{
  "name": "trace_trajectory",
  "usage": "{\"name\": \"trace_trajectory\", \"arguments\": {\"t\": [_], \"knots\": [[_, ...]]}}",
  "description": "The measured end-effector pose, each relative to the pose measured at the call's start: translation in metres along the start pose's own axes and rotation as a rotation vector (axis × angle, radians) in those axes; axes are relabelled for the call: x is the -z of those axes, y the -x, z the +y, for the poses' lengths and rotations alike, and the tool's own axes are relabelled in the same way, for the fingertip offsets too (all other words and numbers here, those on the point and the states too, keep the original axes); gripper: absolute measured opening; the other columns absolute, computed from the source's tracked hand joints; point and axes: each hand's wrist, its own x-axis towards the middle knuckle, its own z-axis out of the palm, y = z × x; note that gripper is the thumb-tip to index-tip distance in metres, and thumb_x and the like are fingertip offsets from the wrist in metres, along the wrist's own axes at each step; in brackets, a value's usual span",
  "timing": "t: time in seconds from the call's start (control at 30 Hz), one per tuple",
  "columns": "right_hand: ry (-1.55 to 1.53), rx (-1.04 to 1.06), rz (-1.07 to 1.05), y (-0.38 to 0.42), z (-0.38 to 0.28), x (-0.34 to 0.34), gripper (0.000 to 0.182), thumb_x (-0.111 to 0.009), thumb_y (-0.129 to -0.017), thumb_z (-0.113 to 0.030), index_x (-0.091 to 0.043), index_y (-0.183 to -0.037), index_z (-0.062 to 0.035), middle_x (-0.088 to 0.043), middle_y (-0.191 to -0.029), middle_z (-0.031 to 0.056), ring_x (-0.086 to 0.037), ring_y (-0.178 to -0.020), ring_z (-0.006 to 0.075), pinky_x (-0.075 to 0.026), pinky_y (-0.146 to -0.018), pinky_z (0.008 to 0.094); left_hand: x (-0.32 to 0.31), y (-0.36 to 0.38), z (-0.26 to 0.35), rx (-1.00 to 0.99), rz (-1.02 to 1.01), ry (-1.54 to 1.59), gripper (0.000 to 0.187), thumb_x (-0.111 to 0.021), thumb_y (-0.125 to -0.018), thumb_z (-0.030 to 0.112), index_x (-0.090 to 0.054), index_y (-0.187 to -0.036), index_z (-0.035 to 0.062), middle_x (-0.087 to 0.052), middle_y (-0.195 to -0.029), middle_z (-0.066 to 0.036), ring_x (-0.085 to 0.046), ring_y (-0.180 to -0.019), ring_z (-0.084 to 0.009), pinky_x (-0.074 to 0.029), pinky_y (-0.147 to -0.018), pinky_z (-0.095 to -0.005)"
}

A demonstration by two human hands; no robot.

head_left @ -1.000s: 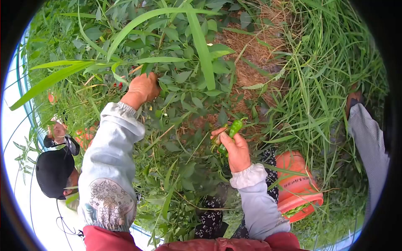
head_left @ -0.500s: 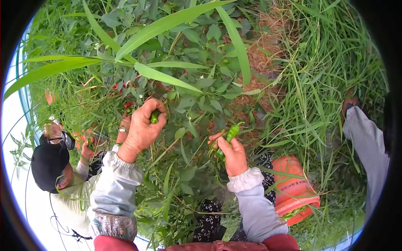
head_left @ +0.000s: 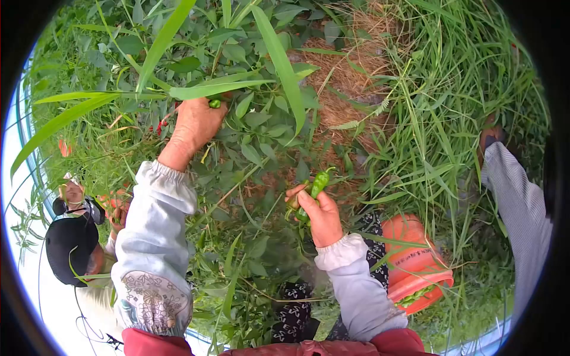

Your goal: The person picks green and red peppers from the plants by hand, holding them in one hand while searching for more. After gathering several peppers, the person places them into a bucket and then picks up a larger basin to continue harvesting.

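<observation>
My left hand reaches up into the leafy pepper plants at upper left, with a green pepper at its fingers. A long grass blade passes over its fingertips. Lower and to the right, my right hand is closed around several green peppers, which stick out past the thumb and fingers. Red peppers hang among the leaves just left of my left hand.
An orange bucket holding green peppers lies tilted at lower right by my patterned trouser leg. At left is a co-worker in a black cap, with another person behind. A grey-clothed leg stands at far right, beside tall grass.
My left hand has moved up, deeper into the plants and partly behind a grass blade. My right hand has shifted slightly left and still holds the peppers. The view has shifted a little.
</observation>
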Motion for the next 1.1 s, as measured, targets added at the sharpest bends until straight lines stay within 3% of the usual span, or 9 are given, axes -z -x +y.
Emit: {"name": "trace_trajectory", "arguments": {"t": [0.1,0.17,0.33,0.47,0.63,0.77,0.83,0.93,1.1], "knots": [[0.001,-0.003,0.007,0.0,0.0,0.001,0.017,-0.052,-0.092,-0.021,-0.059,-0.1,-0.008,-0.061,-0.1,0.003,-0.054,-0.088,0.0095,-0.043,-0.068,0.0262,-0.024,-0.014,0.015,0.151,-0.201,-0.13,0.027,-0.059,-0.077,0.018,-0.064,-0.101,0.008,-0.064,-0.094,-0.017,-0.061,-0.088,-0.0362,-0.048,-0.079,-0.0423],[-0.003,-0.002,0.013,0.001,0.002,0.001,0.017,-0.052,-0.092,-0.021,-0.059,-0.101,-0.0075,-0.061,-0.099,0.0034,-0.054,-0.088,0.0096,-0.043,-0.069,0.0263,-0.029,-0.016,0.025,0.054,-0.214,-0.655,0.029,-0.059,-0.079,0.026,-0.063,-0.102,0.0088,-0.063,-0.098,-0.017,-0.061,-0.09,-0.0337,-0.048,-0.081,-0.0409],[-0.021,0.009,0.01,0.0,0.002,0.006,0.019,-0.052,-0.092,-0.02,-0.058,-0.102,-0.0043,-0.061,-0.099,0.0046,-0.053,-0.087,0.0107,-0.043,-0.075,0.0262,-0.036,-0.017,0.011,0.018,-0.215,-0.841,0.031,-0.063,-0.078,0.024,-0.06,-0.103,0.0057,-0.064,-0.099,-0.014,-0.065,-0.083,-0.032,-0.052,-0.066,-0.0356],[-0.039,-0.006,0.007,0.001,-0.003,0.007,0.019,-0.052,-0.092,-0.019,-0.058,-0.101,-0.004,-0.06,-0.098,0.004,-0.053,-0.088,0.0107,-0.043,-0.075,0.0263,-0.024,-0.013,0.013,0.386,-0.234,-0.242,0.044,-0.061,-0.077,0.036,-0.059,-0.11,0.0072,-0.062,-0.109,-0.015,-0.059,-0.102,-0.0267,-0.045,-0.087,-0.0364],[-0.036,0.026,0.005,0.004,-0.008,0.007,0.018,-0.052,-0.092,-0.019,-0.059,-0.101,-0.005,-0.06,-0.094,0.0033,-0.052,-0.086,0.0096,-0.043,-0.071,0.0256,-0.028,0.024,0.002,0.336,0.049,0.826,0.025,-0.053,-0.074,0.0,-0.058,-0.098,0.0027,-0.062,-0.091,-0.007,-0.056,-0.084,-0.0132,-0.044,-0.08,-0.0271],[-0.105,0.035,0.043,0.008,-0.014,0.004,0.019,-0.055,-0.091,-0.021,-0.061,-0.098,-0.0042,-0.058,-0.083,-0.0001,-0.052,-0.081,0.0085,-0.04,-0.075,0.0246,-0.04,0.043,0.003,0.13,0.132,0.804,0.03,-0.05,-0.072,-0.006,-0.055,-0.1,0.0028,-0.06,-0.088,-0.004,-0.053,-0.081,-0.0125,-0.043,-0.078,-0.025],[-0.21,0.051,-0.007,0.014,-0.014,0.006,0.019,-0.054,-0.092,-0.021,-0.06,-0.099,-0.0043,-0.058,-0.084,-0.0003,-0.052,-0.082,0.0087,-0.041,-0.077,0.0251,-0.035,0.052,0.011,-0.089,0.16,0.323,0.031,-0.052,-0.071,-0.007,-0.055,-0.1,0.0047,-0.059,-0.087,-0.007,-0.054,-0.077,-0.0136,-0.044,-0.074,-0.0254],[-0.314,0.138,-0.049,0.025,-0.014,0.009,0.02,-0.051,-0.093,-0.022,-0.058,-0.101,-0.0046,-0.059,-0.09,0.0018,-0.053,-0.084,0.0088,-0.043,-0.074,0.0253,-0.016,0.065,0.053,-0.127,0.187,0.238,0.013,-0.062,-0.084,0.006,-0.052,-0.092,0.0047,-0.057,-0.075,-0.004,-0.048,-0.068,-0.0114,-0.042,-0.064,-0.024],[-0.278,0.312,-0.072,0.075,-0.037,0.03,0.021,-0.054,-0.092,-0.022,-0.058,-0.101,-0.0037,-0.058,-0.084,-0.0005,-0.053,-0.077,0.0076,-0.043,-0.072,0.0239,-0.001,0.084,0.078,-0.143,0.081,0.261,0.02,-0.057,-0.089,0.004,-0.055,-0.109,0.0038,-0.059,-0.096,-0.002,-0.052,-0.084,-0.0094,-0.043,-0.078,-0.0222]]}}
